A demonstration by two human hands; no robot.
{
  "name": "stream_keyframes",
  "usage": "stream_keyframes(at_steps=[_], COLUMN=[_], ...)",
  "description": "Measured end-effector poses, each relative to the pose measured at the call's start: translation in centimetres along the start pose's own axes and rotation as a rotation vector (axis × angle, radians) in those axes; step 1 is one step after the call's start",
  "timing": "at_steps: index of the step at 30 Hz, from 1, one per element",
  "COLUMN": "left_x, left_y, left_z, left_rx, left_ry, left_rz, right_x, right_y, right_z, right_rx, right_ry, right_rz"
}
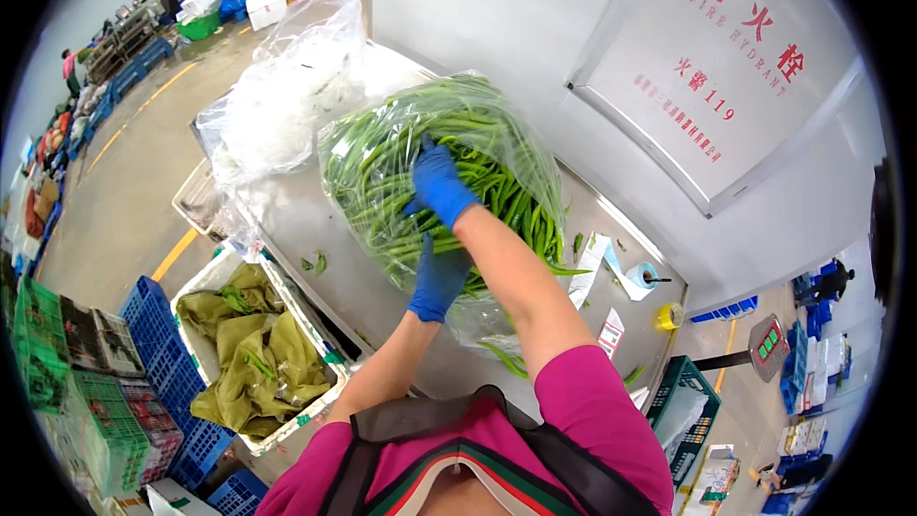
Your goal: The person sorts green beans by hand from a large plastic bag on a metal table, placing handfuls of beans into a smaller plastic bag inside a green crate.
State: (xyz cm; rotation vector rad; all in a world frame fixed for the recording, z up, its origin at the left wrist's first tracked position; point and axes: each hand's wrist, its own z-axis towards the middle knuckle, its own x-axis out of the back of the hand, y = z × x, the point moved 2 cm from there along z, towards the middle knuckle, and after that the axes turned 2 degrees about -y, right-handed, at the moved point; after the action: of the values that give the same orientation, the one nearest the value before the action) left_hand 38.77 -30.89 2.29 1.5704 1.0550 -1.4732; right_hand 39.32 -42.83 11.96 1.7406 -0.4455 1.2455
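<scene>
A large clear plastic bag (372, 129) full of long green chili peppers (512, 193) lies on a metal worktable (301, 215). My right hand (440, 183), in a blue glove, rests on the peppers within the bag's opening, thumb and index finger apart. Its other fingers are hidden. Nearer to me, my left hand (440, 279), gloved in blue too, is at the near side of the heap with its thumb pointing up. Its fingers go out of sight by the peppers and my right forearm, so its hold is unclear. Several loose peppers (505, 358) lie close to my body.
Another clear bag with white contents (286, 107) lies at the table's far left. A foam box (265, 437) holding olive cloth (265, 351) stands at left. Label roll (641, 278), yellow tape (670, 316) and scale display (769, 347) are on the right. A wall panel (494, 7) rises behind.
</scene>
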Motion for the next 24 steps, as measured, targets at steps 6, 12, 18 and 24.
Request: stream_keyframes(at_steps=[6,12,18,24], left_x=[3.6,2.0,3.7,5.4], left_y=[-1.3,-0.6,-2.2,-4.5], left_z=[0.1,2.1,-1.6,-4.4], left_rx=[-0.168,-0.264,-0.208,-0.001], left_ry=[0.103,-0.025,0.012,0.076], left_rz=[-0.028,-0.075,-0.09,0.333], right_x=[1.1,-1.3,-1.9,-7.9], right_y=[0.3,2.3,0.7,-1.3], right_z=[-1.5,-2.4,-11.9,-21.9], right_rx=[0.145,0.005,-0.208,-0.675], right_ry=[-0.067,-0.28,-0.239,0.019], right_rz=[0.172,0.597,0.715,1.249])
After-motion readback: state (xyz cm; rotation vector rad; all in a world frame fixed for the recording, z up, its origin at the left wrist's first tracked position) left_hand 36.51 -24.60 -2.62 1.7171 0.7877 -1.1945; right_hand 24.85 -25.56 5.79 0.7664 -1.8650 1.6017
